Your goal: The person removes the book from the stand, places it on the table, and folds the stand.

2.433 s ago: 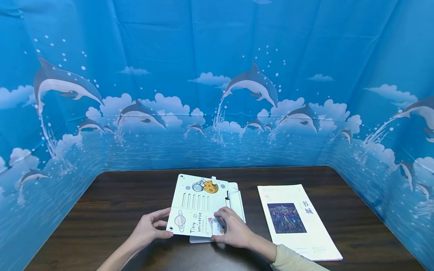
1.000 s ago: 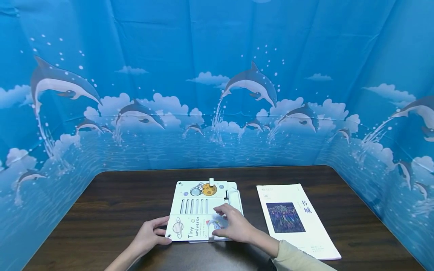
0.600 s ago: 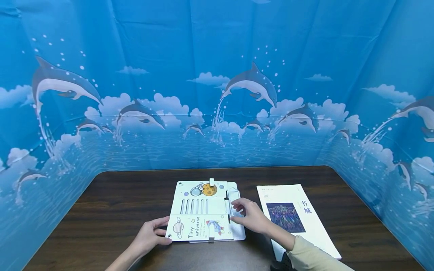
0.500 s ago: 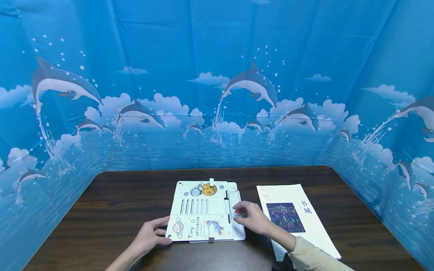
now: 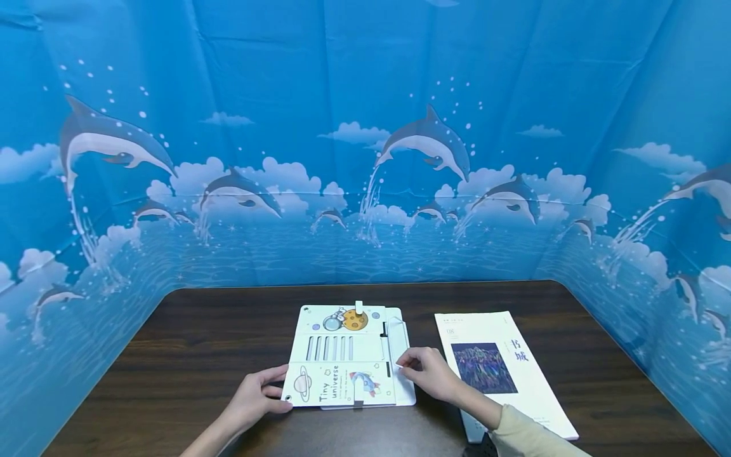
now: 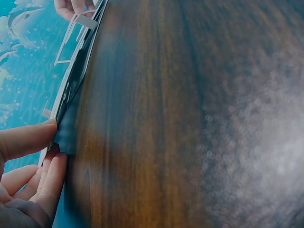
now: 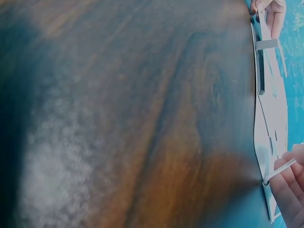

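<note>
A white folding book stand printed "Tiny universe" lies flat on the table, with a saturn, a rocket and an astronaut on its panels. My left hand grips its near left corner; the left wrist view shows the thumb above the panel edge and fingers below. At the stand's right side, my right hand pinches a thin white wire support between thumb and fingers, seen raised from the base in the right wrist view. A white clip sticks up at the stand's far edge.
A white book with a dark cover picture lies to the right, partly under my right forearm. The dark wooden table ends at a blue dolphin-print curtain behind and at both sides.
The stand, earlier tilted in both hands, has been lowered flat. My right hand has left the rocket panel, moved right and taken hold of the wire support. My left hand keeps its grip.
</note>
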